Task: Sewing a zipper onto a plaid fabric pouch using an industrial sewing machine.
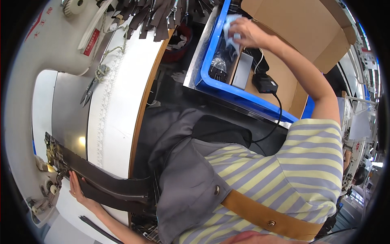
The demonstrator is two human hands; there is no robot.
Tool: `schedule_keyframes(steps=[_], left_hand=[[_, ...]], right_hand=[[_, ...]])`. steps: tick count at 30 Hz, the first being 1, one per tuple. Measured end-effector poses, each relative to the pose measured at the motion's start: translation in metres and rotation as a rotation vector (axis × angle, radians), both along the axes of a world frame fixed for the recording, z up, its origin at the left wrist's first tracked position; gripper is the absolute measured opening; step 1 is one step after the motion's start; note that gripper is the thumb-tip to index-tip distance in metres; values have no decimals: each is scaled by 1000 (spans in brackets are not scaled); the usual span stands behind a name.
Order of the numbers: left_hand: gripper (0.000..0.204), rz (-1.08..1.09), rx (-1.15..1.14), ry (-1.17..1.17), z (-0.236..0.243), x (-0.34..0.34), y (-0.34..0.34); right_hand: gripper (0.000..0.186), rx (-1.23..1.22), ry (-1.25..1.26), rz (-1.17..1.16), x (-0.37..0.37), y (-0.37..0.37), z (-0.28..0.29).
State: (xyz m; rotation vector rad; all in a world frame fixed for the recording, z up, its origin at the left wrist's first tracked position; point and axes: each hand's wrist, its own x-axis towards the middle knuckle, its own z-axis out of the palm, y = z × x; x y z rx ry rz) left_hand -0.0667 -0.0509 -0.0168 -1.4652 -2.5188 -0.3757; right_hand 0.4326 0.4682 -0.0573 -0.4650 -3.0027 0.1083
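My left hand (82, 194) lies on the white sewing table with its fingers stretched out against a dark brown zipper strip (122, 191). The strip runs from the presser-foot area of the sewing machine (48, 97) over the table edge toward my lap; a plaid piece shows at its machine end. Far to the right, my right hand (248, 33) is closed on a crumpled light blue cloth (232, 21) above a blue crate (207, 67). Beneath that hand stand a slim grey box (243, 72) and a clear plastic bag (218, 63) with dark contents.
A bunch of brown metal zippers (152, 18) hangs over the table's far end. Snips (86, 95) lie beside a printed ruler scale (106, 105). Inside the crate are an open cardboard box (298, 34) and a black adapter (266, 83) with a cable. A red bin (183, 44) stands below.
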Motion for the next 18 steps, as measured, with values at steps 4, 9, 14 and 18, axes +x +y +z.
schedule_keyframes(steps=[4,9,14,18], left_hand=[[42,-4,98,-177,-2,-2,1],[42,-19,47,-55,-2,-5,1],[41,12,4,-13,-4,-7,0],[40,6,14,1,-5,-8,-1]], right_hand=[[35,-702,-292,-246,-15,-61,13],[37,-753,62,-416,-9,-52,27],[35,-520,79,-419,-16,-52,36],[29,-811,-92,-359,-38,-80,58]])
